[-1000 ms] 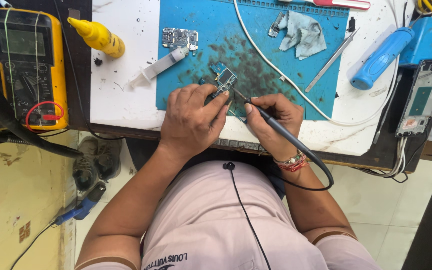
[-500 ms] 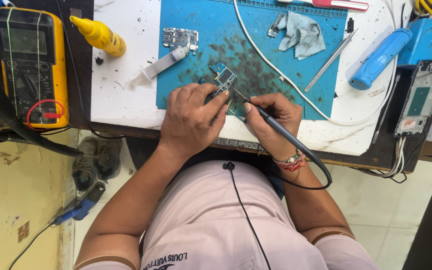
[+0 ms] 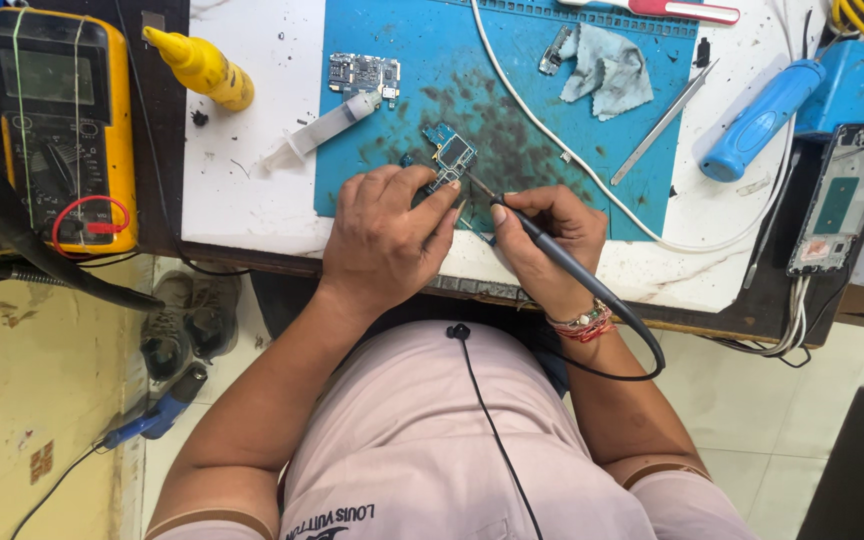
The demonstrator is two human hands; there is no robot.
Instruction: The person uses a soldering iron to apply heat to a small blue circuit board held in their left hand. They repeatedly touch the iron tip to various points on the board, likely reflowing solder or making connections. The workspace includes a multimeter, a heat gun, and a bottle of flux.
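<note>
Across the last second almost nothing has shifted: both hands sit in the same place on the mat, and the iron's tip has stayed on the same spot of the board, which suggests one steady contact rather than a reposition.

The left hand [image 3: 387, 240] lies palm down, fingers curled, its fingertips pressing the small circuit board [image 3: 449, 158] flat against the blue work mat [image 3: 512, 100]. The right hand [image 3: 542, 245] pinches the soldering iron [image 3: 532, 245] like a pen, thumb and forefinger closed on its dark slim handle; the thin metal tip angles up-left to the board's near edge. The black cord [image 3: 642, 350] loops back past a beaded bracelet on the wrist.

The board is blue-green, irregular in outline, with a dark square chip. It lies near the mat's lower middle, at the front of the desk [image 3: 252, 190]. The mat is matte, stained with dark smears around the board.

Farther out: a second circuit board [image 3: 364, 73] and a clear plastic syringe [image 3: 317, 130] up-left, a yellow squeeze bottle [image 3: 202, 65], a crumpled grey cloth [image 3: 607, 65], metal tweezers [image 3: 664, 120], a blue cylindrical tool handle [image 3: 757, 122], a white cable [image 3: 562, 150], a phone frame [image 3: 840, 200] at the right edge and a yellow multimeter [image 3: 62, 130] at far left.
</note>
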